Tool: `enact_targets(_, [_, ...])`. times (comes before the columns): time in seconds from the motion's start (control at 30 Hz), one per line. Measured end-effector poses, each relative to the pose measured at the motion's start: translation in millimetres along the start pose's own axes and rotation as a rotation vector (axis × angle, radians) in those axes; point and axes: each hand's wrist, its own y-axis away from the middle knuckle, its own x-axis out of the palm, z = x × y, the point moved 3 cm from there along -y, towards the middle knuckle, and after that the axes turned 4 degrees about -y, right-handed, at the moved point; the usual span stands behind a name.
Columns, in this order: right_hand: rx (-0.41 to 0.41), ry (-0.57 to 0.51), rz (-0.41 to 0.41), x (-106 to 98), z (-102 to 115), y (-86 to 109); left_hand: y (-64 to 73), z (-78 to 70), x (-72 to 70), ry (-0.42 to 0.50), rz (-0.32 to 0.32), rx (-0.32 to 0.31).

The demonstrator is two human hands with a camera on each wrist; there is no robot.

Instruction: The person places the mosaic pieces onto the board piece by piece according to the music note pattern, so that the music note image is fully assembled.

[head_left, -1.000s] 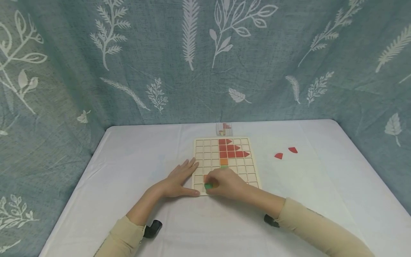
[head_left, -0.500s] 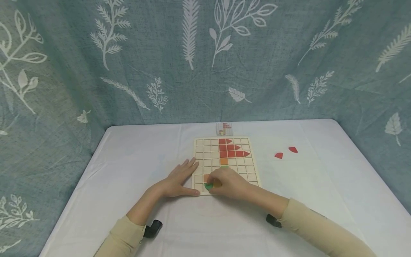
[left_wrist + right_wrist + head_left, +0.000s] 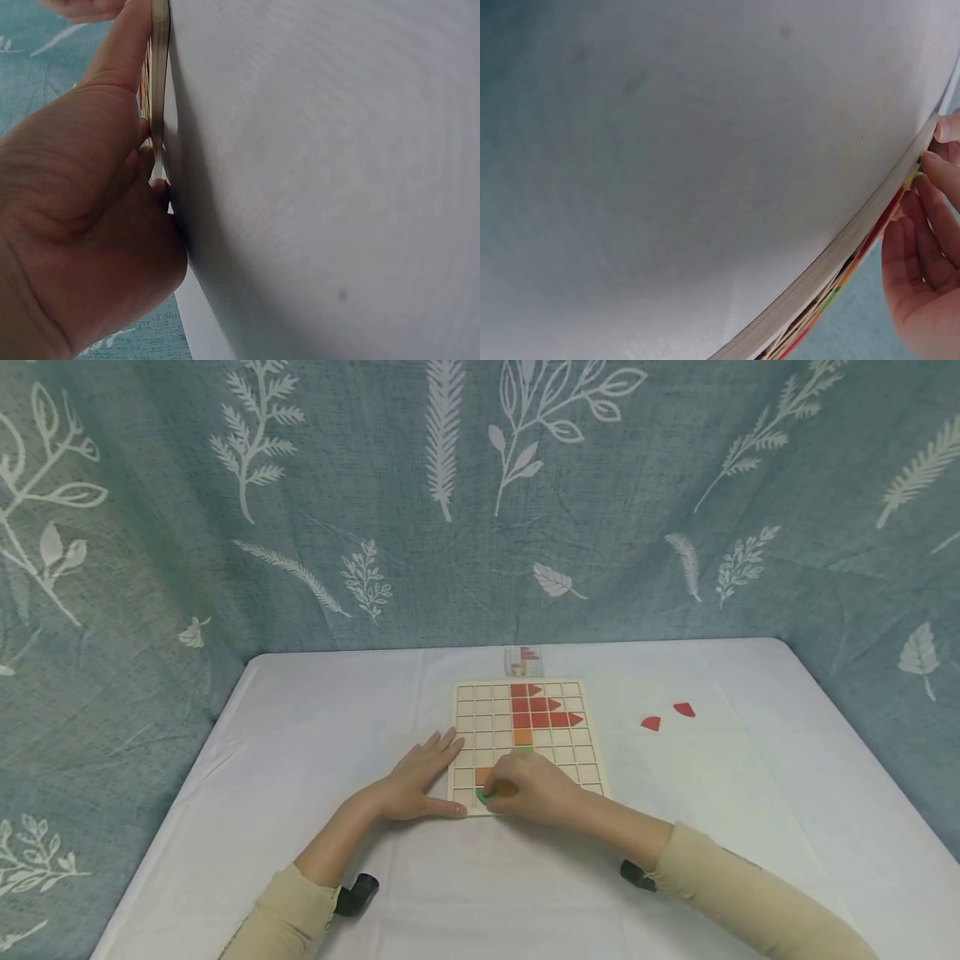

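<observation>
A pale wooden grid board (image 3: 483,718) lies on the table. My left hand (image 3: 416,781) rests along its left edge, fingers straight and spread, the thumb on the near left corner; in the left wrist view this hand (image 3: 90,202) lies against the board's side. At the near left cells my right hand (image 3: 536,789) pinches a small green curved piece (image 3: 482,796) down at the board, partly hidden by the fingertips. An orange piece (image 3: 483,775) sits just beyond it. In the right wrist view the right hand's fingers (image 3: 911,255) curl over the board's face.
Red pieces (image 3: 531,705) fill three rows at the board's far side, with an orange square (image 3: 522,737) below them. Two loose red pieces (image 3: 651,724) lie right of the board. A small pattern card (image 3: 523,662) lies behind it on the white tablecloth (image 3: 337,710).
My right fingertips have shifted slightly right over the green piece, which has turned and now shows as a curved edge in its cell. My left hand has stayed in place.
</observation>
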Motion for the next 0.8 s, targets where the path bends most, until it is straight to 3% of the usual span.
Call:
enact_targets(0.3, [0.106,-0.164,-0.031,-5.6,-5.5,6.9,1.1,-2.9,-0.7,0.001,0.002,-0.022])
enact_targets(0.47, [0.284,-0.307,-0.074,-17.4,-13.0,16.3,0.7,-3.7,-1.4,0.002,-0.003,-0.027])
enact_targets(0.6, [0.443,-0.482,-0.159,-32.3,-27.6,28.9,-0.2,-3.0,-0.9,0.002,-0.004,-0.046])
enact_targets(0.8, [0.580,-0.640,-0.327,-62.0,-61.0,58.5,-0.5,-3.6,-1.4,0.003,0.001,-0.064])
